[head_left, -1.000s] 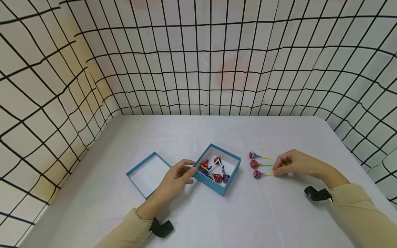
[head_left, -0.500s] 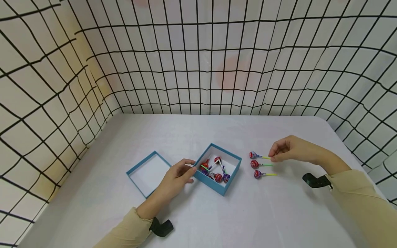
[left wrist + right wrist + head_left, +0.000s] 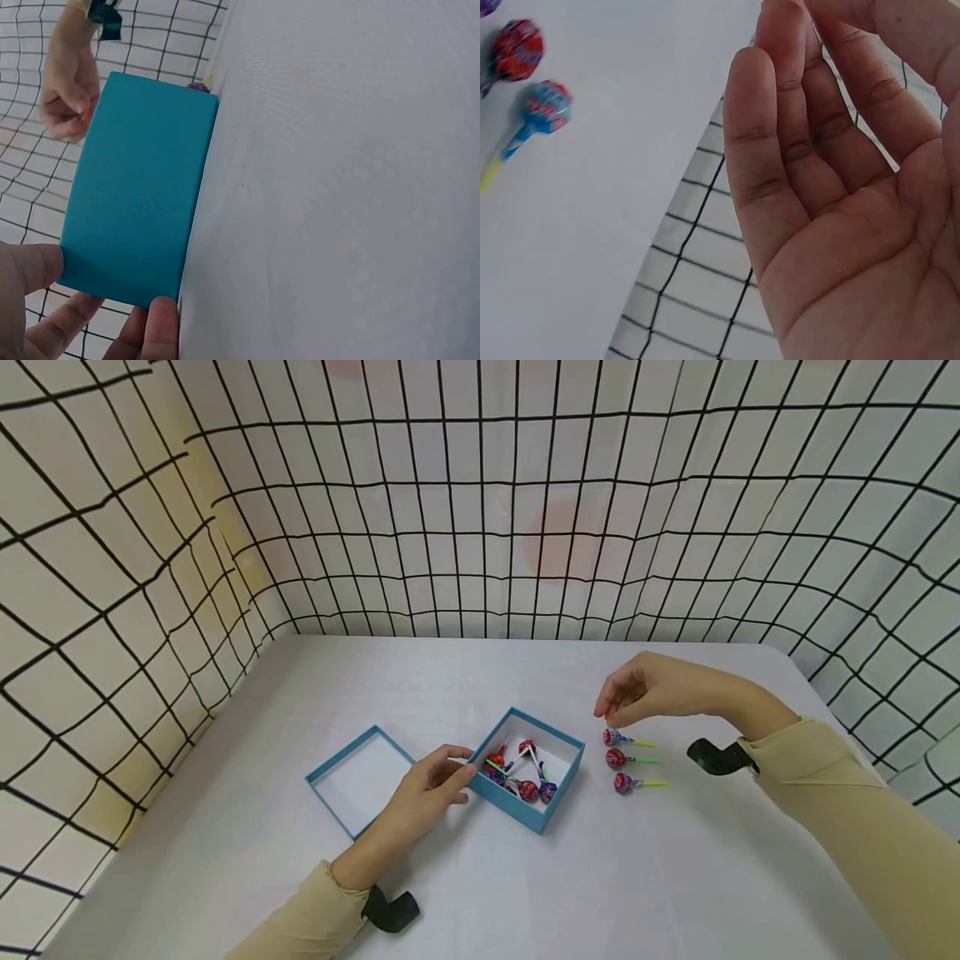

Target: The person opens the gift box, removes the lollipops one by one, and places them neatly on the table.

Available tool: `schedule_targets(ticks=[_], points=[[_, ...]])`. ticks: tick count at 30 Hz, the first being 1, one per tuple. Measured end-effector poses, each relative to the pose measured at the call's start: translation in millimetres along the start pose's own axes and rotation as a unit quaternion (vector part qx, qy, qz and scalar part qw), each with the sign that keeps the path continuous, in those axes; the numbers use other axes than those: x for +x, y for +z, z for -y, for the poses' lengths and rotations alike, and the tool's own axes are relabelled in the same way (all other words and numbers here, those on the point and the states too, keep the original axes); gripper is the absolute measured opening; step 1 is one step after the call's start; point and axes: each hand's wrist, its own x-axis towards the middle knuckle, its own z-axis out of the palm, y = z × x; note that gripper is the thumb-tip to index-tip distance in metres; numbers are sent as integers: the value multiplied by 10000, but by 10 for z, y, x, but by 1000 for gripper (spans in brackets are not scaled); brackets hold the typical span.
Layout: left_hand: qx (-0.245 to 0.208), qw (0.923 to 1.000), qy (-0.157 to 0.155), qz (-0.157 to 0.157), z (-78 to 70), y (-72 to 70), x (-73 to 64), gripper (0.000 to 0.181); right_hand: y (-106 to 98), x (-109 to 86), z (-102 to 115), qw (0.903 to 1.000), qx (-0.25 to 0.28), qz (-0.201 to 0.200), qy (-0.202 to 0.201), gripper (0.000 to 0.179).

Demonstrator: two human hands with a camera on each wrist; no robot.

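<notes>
My left hand point(image 3: 424, 789) grips the near-left corner of a blue open-topped box point(image 3: 557, 793), thumb at the rim. In the left wrist view the box's blue side point(image 3: 142, 180) faces the camera, with thumb and fingertips at its end. Inside the box lie several wrapped lollipops point(image 3: 528, 791). Right of it, three lollipops lie in a column with sticks pointing right: a blue-and-red one point(image 3: 611, 737), a red one point(image 3: 615, 757) and a purple-red one point(image 3: 622, 782). My right hand point(image 3: 652, 689) hovers over the far one, fingers loosely bent and palm bare in the right wrist view.
A shallow blue-rimmed lid point(image 3: 352, 777) lies inside-up on the white table point(image 3: 570, 893), left of the box and partly behind the left hand. A black grid net point(image 3: 510, 527) stands in front of the white walls at the back and sides.
The right hand has left the nearest lollipop's stick, passed the far lollipop's stick, and moved up and left over the far candy. The left hand and box stay put.
</notes>
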Motion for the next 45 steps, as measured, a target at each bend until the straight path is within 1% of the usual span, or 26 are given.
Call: schedule_targets(ticks=[4, 8, 12, 21, 31, 35, 41, 45], points=[[11, 10000, -9, -1, -2, -4, 1, 33, 34, 150, 226, 9992, -326, 194, -123, 10], [57, 10000, 19, 16, -7, -12, 1, 34, 77, 298, 387, 9964, -718, 361, -258, 6], [81, 10000, 16, 26, -12, -16, 3, 34, 136, 439, 472, 9930, -1011, 495, -372, 6], [59, 10000, -44, -11, -6, -18, 2, 33, 329, 685, 617, 9857, -1461, 822, -192, 11], [6, 10000, -46, -46, 1, -26, 2, 32, 477, 821, 744, 9784, -1774, 1050, -135, 18], [15, 10000, 34, 16, 7, -41, 0, 34, 528, 867, 767, 9761, -1860, 1121, -93, 20], [-55, 9998, 140, 109, 0, -51, -4, 37, 577, 912, 771, 9740, -1828, 1335, -27, 22], [-58, 9997, 194, 118, 8, -49, 2, 37, 589, 929, 755, 9739, -1783, 1402, 44, 24]])
